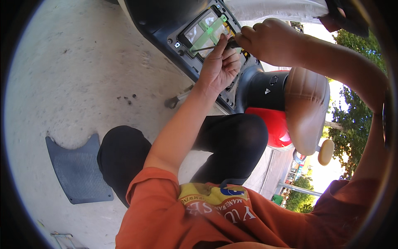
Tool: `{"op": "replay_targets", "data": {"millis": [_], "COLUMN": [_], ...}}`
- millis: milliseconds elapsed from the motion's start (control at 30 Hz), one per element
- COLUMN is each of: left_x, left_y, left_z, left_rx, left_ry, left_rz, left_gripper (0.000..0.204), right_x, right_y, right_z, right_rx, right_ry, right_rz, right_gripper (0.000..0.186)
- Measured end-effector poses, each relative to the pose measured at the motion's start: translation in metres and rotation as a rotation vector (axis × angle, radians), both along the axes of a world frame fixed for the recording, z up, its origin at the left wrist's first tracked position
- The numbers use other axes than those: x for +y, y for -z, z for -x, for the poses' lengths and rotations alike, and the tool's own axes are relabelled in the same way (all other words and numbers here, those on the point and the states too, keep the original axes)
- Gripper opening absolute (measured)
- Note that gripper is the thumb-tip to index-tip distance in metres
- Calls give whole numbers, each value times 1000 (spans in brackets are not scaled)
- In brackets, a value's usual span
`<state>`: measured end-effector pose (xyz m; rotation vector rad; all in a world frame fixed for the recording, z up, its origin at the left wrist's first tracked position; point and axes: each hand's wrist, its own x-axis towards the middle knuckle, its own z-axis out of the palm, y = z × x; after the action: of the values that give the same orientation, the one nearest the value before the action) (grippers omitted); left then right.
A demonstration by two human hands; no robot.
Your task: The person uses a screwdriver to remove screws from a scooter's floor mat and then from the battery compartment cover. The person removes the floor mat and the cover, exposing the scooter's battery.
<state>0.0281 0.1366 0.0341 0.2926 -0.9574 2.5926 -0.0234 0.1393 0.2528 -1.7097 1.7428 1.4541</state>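
My right hand [271, 41] is closed round the dark handle of a screwdriver [203, 49]. Its thin shaft runs left to the lower end of a green bracket [200, 41] in the open floorboard bay of a scooter [168, 12]. My left hand [222, 66] is closed, with thumb and fingers at the shaft near the handle. The tip meets the bracket's corner; a screw there is too small to make out. Beneath the bracket lie pale, wrapped blocks, partly hidden by my hands.
A grey ribbed floor mat [81, 170] lies on the concrete at left. Several small dark pieces [129, 99] lie near the scooter's stand [176, 98]. The brown seat [306, 110] and red body panel [271, 124] are to the right, beyond my bent knees.
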Motion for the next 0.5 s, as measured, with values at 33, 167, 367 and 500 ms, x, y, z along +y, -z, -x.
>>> {"op": "replay_targets", "data": {"millis": [33, 167, 367, 500], "left_x": [-2, -4, 3, 9], "left_y": [-1, 3, 10, 14], "left_z": [1, 3, -6, -24], "left_rx": [-4, -36, -106, -297], "left_ry": [46, 89, 3, -120], "left_rz": [-17, -71, 176, 1067], "left_gripper": [23, 23, 28, 33], "right_x": [5, -9, 8, 36], "right_y": [2, -2, -7, -9], "right_z": [-1, -6, -9, 17], "right_rx": [-19, -159, -220, -408], "right_ry": [67, 1060, 1279, 420], "right_rz": [61, 561, 601, 578], "right_gripper": [37, 36, 32, 34]}}
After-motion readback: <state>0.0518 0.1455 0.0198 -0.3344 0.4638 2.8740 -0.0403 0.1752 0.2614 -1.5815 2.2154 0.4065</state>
